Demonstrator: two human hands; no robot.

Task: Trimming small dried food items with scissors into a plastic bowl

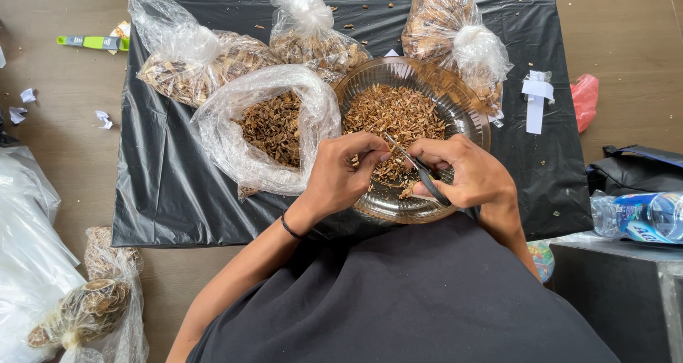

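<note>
1. Small scissors [420,169] are gripped in the right hand [466,174], blades angled up-left.
2. A brown dried piece [376,151], pinched by the left hand [345,171], is held at the blade tips, above the glass bowl [469,110].

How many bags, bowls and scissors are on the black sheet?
Tied clear bags: 3
Open clear bag: 1
Glass bowl: 1
Scissors, held in the right hand beside the left hand: 1
Total: 6
</note>
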